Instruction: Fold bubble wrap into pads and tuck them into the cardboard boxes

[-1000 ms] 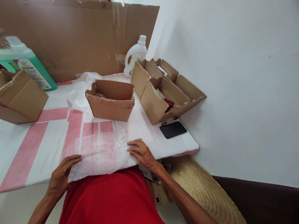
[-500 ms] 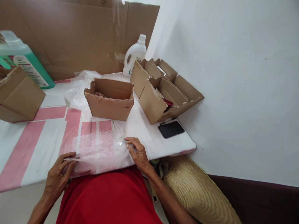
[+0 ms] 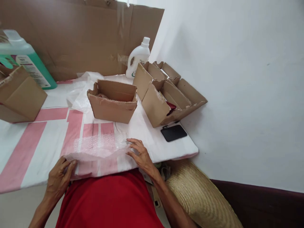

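A clear sheet of bubble wrap (image 3: 97, 144) lies at the front of the table, its near edge raised. My left hand (image 3: 58, 177) pinches the near left corner between thumb and fingers. At the right end of the sheet is my right hand (image 3: 140, 155), its fingers and thumb apart and touching the plastic. Just beyond the wrap stands an open cardboard box (image 3: 112, 109) with something brownish inside, mostly hidden by its front wall.
More cardboard bins (image 3: 155, 107) stand at the right, a black phone (image 3: 174, 133) before them. Behind are a white bottle (image 3: 138, 58) and crumpled bubble wrap (image 3: 82, 91). A green jug (image 3: 35, 68) and another box (image 3: 22, 95) are left. A woven straw item (image 3: 201, 193) sits below the table's right edge.
The near edge of the bubble wrap has lifted and folded back slightly. My left fingers have closed more tightly on its corner, while my right thumb and fingers have spread apart.
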A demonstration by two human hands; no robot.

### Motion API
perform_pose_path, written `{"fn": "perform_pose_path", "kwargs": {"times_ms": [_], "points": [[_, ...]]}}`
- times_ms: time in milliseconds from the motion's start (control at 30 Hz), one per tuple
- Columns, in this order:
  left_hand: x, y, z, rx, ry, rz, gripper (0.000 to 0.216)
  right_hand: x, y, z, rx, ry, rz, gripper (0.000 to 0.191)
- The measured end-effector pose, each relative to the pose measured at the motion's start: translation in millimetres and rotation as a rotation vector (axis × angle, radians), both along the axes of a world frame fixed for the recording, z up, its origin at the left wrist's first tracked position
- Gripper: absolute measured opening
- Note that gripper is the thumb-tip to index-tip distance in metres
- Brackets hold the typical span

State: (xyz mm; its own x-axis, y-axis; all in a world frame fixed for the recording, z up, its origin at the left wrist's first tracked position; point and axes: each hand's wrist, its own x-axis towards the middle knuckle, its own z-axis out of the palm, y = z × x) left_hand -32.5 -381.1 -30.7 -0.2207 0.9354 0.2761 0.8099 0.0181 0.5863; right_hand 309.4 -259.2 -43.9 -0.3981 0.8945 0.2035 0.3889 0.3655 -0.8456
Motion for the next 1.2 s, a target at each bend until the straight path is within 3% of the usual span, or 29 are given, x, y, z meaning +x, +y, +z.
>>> {"fn": "perform_pose_path", "kwargs": {"times_ms": [233, 567, 700, 933, 1200], "points": [[11.8, 8.7, -0.3, 0.02, 0.055, 0.196, 0.035, -24.5, 0.0, -9.2, 0.072, -0.039, -0.225, 0.013], [18.7, 16.6, 0.6, 0.015, 0.093, 0.248, 0.037, -42.7, -4.8, -19.7, 0.201, -0.171, -0.374, 0.015], [18.8, 19.4, -3.6, 0.081, 0.089, 0.236, 0.035, -41.8, -6.6, -19.8, 0.225, -0.14, -0.369, 0.014], [12.1, 14.0, -9.3, 0.166, 0.297, 0.098, 0.035, -44.1, -14.4, -18.3, 0.232, -0.141, -0.388, 0.02], [13.1, 2.5, -10.5, 0.155, 0.383, 0.113, 0.035, -47.7, -16.4, -16.9, 0.241, -0.197, -0.377, 0.019]]}}
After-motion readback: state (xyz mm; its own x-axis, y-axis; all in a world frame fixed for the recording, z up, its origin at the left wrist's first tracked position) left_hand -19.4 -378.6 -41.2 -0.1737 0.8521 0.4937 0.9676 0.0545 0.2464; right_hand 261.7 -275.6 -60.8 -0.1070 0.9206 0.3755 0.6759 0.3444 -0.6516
